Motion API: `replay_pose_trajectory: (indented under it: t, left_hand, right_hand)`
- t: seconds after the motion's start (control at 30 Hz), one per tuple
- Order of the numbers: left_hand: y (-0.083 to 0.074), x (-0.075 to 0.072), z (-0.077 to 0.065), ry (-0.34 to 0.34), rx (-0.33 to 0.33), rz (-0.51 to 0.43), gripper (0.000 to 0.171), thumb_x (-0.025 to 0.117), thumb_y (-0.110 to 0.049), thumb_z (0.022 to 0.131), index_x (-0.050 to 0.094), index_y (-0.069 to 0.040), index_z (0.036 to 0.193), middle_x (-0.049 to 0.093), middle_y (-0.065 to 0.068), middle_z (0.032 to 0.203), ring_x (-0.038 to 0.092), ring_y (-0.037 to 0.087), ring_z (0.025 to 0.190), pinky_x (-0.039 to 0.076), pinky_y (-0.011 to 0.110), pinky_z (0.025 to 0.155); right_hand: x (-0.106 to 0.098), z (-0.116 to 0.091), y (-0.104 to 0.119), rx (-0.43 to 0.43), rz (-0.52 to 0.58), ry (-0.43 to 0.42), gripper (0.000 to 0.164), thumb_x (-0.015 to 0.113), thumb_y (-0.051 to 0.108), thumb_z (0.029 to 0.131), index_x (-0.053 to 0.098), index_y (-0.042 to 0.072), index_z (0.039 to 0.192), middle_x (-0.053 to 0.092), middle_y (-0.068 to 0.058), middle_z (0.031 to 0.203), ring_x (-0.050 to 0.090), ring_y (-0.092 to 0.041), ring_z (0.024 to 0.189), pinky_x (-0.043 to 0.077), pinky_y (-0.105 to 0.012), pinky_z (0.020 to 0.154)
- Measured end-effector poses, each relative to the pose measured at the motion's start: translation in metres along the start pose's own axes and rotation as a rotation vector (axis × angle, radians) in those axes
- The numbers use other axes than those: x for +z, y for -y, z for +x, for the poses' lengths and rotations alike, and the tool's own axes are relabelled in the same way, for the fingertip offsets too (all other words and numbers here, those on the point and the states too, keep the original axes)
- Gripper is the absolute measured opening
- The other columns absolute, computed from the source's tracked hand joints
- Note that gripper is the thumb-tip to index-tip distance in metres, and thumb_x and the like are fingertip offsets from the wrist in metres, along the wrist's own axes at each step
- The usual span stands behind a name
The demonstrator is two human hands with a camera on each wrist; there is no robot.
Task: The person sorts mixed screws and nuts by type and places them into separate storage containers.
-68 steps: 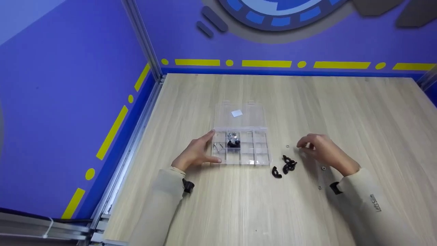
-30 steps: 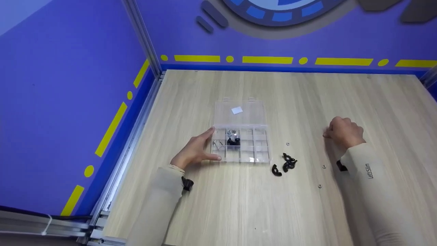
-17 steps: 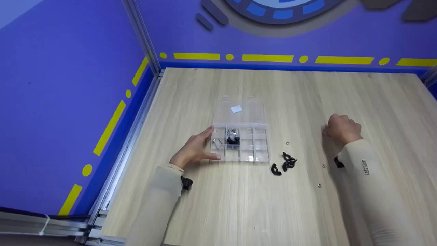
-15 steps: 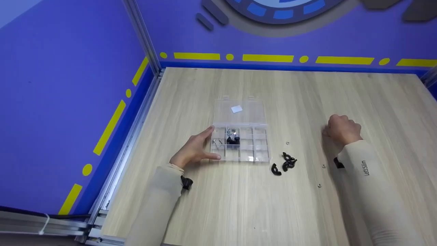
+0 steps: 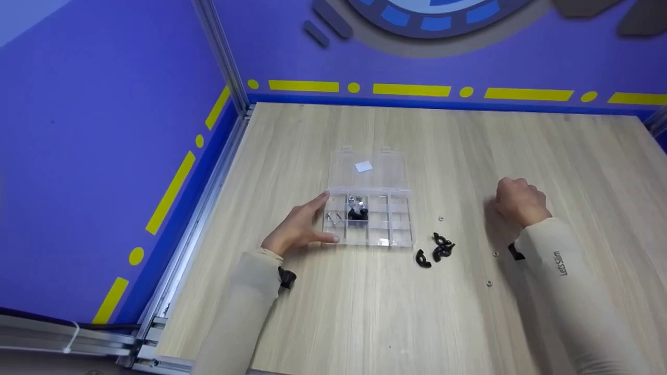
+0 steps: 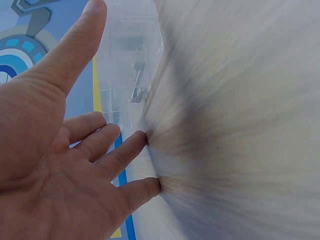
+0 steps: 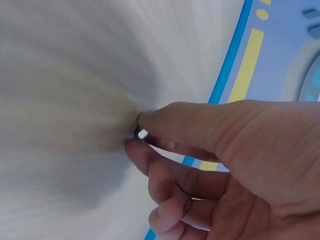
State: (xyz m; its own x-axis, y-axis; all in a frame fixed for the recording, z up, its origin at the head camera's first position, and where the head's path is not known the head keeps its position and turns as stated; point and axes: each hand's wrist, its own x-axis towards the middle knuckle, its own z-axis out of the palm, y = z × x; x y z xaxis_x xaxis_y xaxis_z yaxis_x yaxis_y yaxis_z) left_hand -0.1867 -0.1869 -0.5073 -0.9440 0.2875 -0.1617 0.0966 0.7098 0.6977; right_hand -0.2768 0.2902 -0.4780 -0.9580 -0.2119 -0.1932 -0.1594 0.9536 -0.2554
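Observation:
In the head view my left hand [image 5: 299, 229] lies along the left side of a clear plastic compartment box [image 5: 390, 242], thumb at its front left corner and fingers at its left wall. The left wrist view shows these fingers spread, with two fingertips on the table. To the right, low over the tabletop, my right hand [image 5: 521, 202] pinches a small shiny metal nut [image 7: 143, 134] between thumb and index finger. Between the box and that hand lie several black wing nuts [image 5: 442, 250] and three small nuts [image 5: 441, 219], spread apart.
The box's lid [image 5: 380, 174] lies folded back behind it, bearing a white label [image 5: 363, 166]. Screws [image 5: 333, 217], black wing nuts [image 5: 357, 214] and shiny hardware [image 5: 355, 200] sit in its compartments. Blue panels [image 5: 323, 62] border the wooden table [image 5: 333, 312] at back and left.
My right hand has moved from beside the loose nuts to farther right and slightly back, then shifted a little toward me. My left hand stays at the box, and the loose parts lie as before.

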Motion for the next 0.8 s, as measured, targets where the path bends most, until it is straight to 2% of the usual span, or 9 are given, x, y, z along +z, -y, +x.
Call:
replay_pose_trajectory:
  t: [0.07,0.17,0.3,0.43,0.57,0.7,0.8]
  left_hand:
    - [0.0,0.0,0.0,0.0,-0.001,-0.009,0.115,0.093,-0.032,0.075,0.023,-0.012,0.164,0.022,0.006,0.169,0.023,0.025,0.155,0.019,0.036,0.126]
    - [0.001,0.001,0.001,0.0,-0.01,-0.021,0.115,0.093,-0.031,0.075,0.023,-0.013,0.165,0.023,0.007,0.169,0.023,0.025,0.154,0.019,0.036,0.126]
    - [0.0,0.0,0.001,-0.004,-0.011,-0.024,0.115,0.093,-0.031,0.075,0.024,-0.013,0.164,0.023,0.006,0.168,0.023,0.025,0.154,0.019,0.036,0.126]
    - [-0.001,-0.001,0.0,0.0,0.0,-0.002,0.114,0.092,-0.034,0.076,0.023,-0.013,0.164,0.022,0.005,0.169,0.023,0.025,0.154,0.02,0.036,0.126]
    - [-0.001,-0.001,0.0,0.008,-0.008,0.009,0.114,0.092,-0.035,0.077,0.022,-0.015,0.165,0.022,0.005,0.169,0.023,0.025,0.155,0.02,0.037,0.126]
    - [-0.002,-0.001,0.0,0.005,-0.018,0.008,0.114,0.092,-0.034,0.076,0.023,-0.014,0.165,0.022,0.006,0.169,0.023,0.026,0.155,0.02,0.037,0.126]
    - [-0.001,0.0,0.0,0.006,-0.024,0.008,0.115,0.092,-0.034,0.076,0.022,-0.013,0.165,0.021,0.006,0.169,0.023,0.026,0.154,0.019,0.037,0.126]
  right_hand:
    - [0.0,0.0,0.001,-0.014,0.015,0.012,0.009,0.061,-0.005,0.085,0.068,-0.006,0.079,0.058,-0.013,0.072,0.048,-0.027,0.062,0.04,-0.038,0.05]
    - [0.0,-0.001,0.002,-0.024,0.052,0.032,0.018,0.065,-0.005,0.086,0.075,-0.009,0.1,0.07,-0.026,0.092,0.056,-0.031,0.071,0.049,-0.043,0.056]
    - [-0.002,-0.003,0.004,-0.04,0.08,0.037,0.024,0.066,-0.004,0.088,0.075,-0.01,0.109,0.069,-0.034,0.11,0.063,-0.037,0.084,0.055,-0.053,0.068]
    - [-0.003,-0.002,0.006,-0.087,0.101,0.039,0.023,0.065,-0.007,0.087,0.076,-0.01,0.106,0.07,-0.033,0.108,0.066,-0.04,0.089,0.057,-0.053,0.071]
    - [-0.002,0.002,0.011,-0.153,0.109,0.038,0.018,0.067,-0.009,0.085,0.077,-0.008,0.099,0.073,-0.025,0.094,0.065,-0.035,0.081,0.056,-0.049,0.067]
    - [-0.001,0.002,0.024,-0.235,0.118,-0.004,0.018,0.066,-0.011,0.087,0.076,-0.002,0.099,0.072,-0.019,0.093,0.065,-0.032,0.082,0.055,-0.049,0.068]
    - [0.0,0.003,0.038,-0.337,0.118,-0.068,0.017,0.067,-0.011,0.088,0.074,0.001,0.097,0.073,-0.016,0.093,0.067,-0.032,0.085,0.055,-0.05,0.072]
